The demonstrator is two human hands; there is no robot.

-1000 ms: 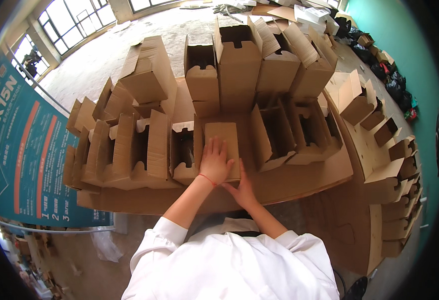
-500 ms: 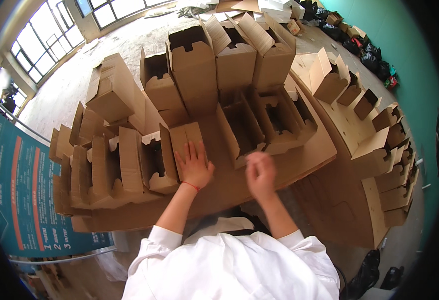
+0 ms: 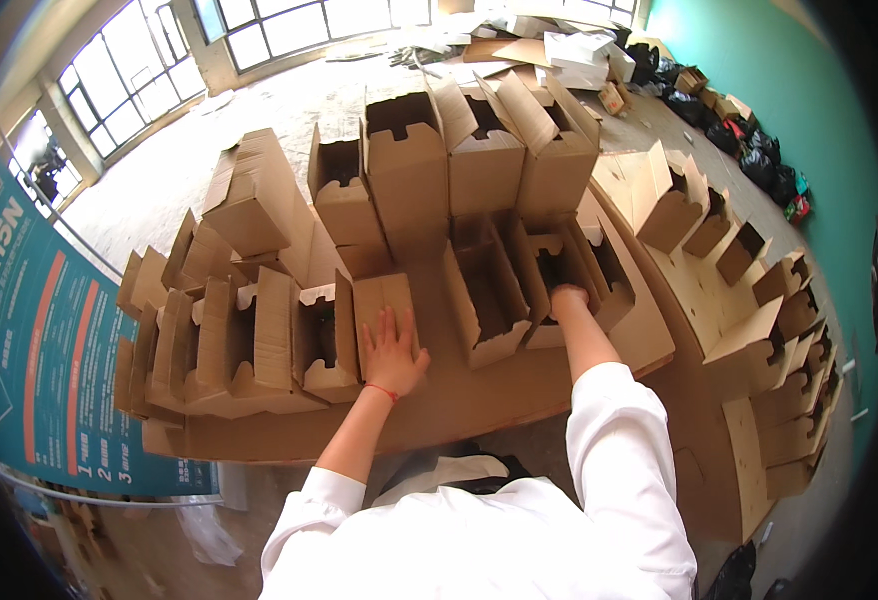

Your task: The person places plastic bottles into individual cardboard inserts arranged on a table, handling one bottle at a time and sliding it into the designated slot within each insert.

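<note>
Indoors, a left hand [image 3: 395, 354] rests, grip spread wide, on a closed box [image 3: 386, 291], while at its three o'clock a right hand [image 3: 570, 298], grip too hidden to tell, reaches into an open box [image 3: 547, 333] whose flaps could bend if snagged.

Dark-framed multi-pane windows [image 3: 129, 75] glow white with daylight at upper left; bare pale concrete floor [image 3: 289, 95] stretches beneath them; a teal-green wall [image 3: 829, 150] lines the right side.
</note>
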